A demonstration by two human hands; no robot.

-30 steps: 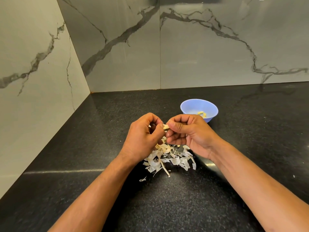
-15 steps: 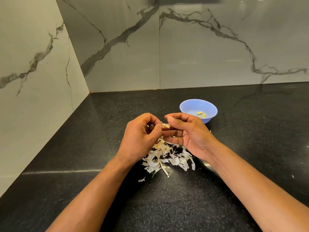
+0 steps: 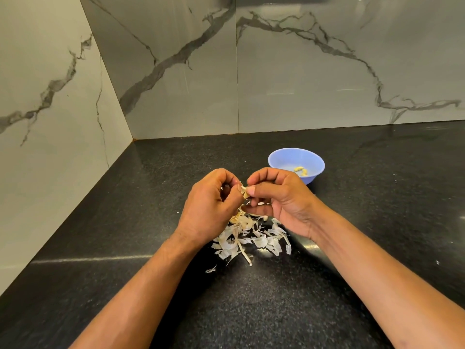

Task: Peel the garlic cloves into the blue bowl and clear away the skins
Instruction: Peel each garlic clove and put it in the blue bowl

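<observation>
A small garlic clove (image 3: pixel 244 192) is pinched between both my hands above the counter. My left hand (image 3: pixel 210 206) curls its fingers round the clove from the left. My right hand (image 3: pixel 279 197) pinches its right end with thumb and forefinger. Below the hands lies a pile of pale garlic skins (image 3: pixel 251 238) with a thin stalk among them. The blue bowl (image 3: pixel 284 157) stands just behind my right hand and holds a few peeled cloves (image 3: pixel 301 170).
The black speckled counter (image 3: pixel 352 222) runs into a corner of grey marble walls (image 3: pixel 176 84) at the back and left. One loose skin flake (image 3: pixel 210 269) lies apart in front of the pile.
Both hands have kept hold of the clove and shifted their fingers slightly; the right thumb and forefinger now pinch its end. The bowl and the skins have not moved.
</observation>
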